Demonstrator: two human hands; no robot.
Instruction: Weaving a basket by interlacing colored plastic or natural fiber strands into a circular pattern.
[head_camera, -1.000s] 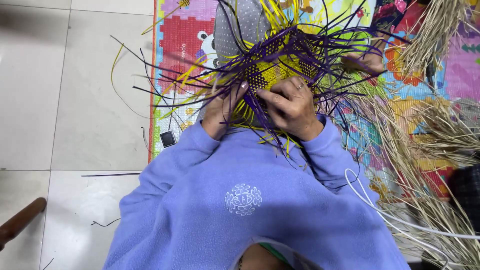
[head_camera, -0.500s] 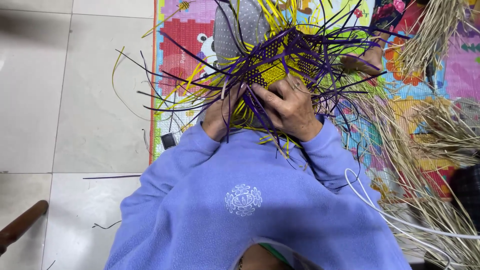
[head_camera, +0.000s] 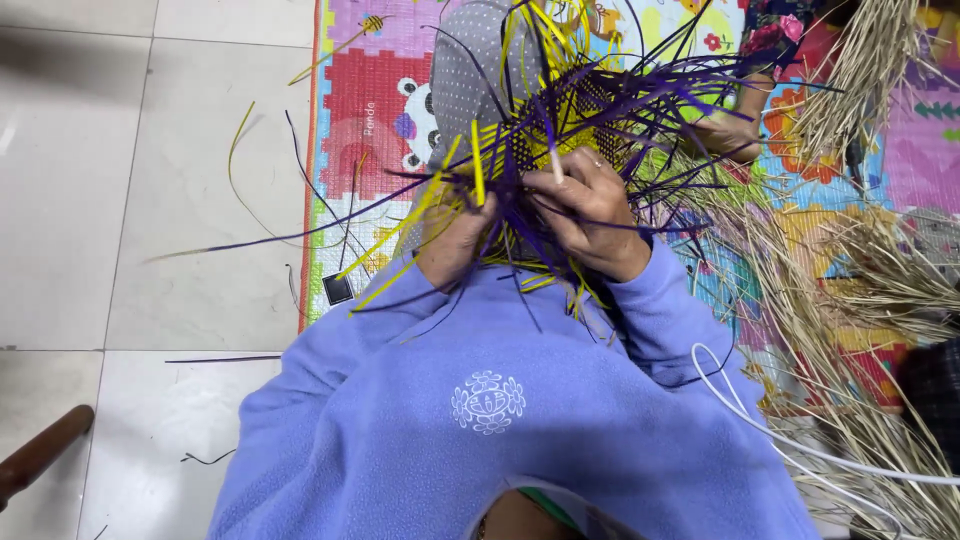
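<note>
Pale floor tiles fill the ground to the left of our woven piece, and a bright play mat with cartoon animals lies under and beyond it. We hold the weaving, a mesh of purple and yellow strips, up in front of our chest, above the blue fleece sleeves.

Our left hand sits at the lower left edge of the weaving, curled into the strands; its fingers are buried among them, so we cannot tell exactly which strips it grips. Our right hand, just right of it, is closed around a bundle of purple strands, knuckles up, fingertips tucked out of sight behind the mesh.

Loose strip ends fan out from the weaving to the left over the tiles, one long purple strand blurring at its tip. Behind the weaving a grey dotted cloth shows, mostly covered. Right of the weaving lie heaps of dry straw, cut off at the frame edge, and a white cord curves across below them. Far lower left of the weaving, a brown wooden handle enters the frame, its other end unseen.
</note>
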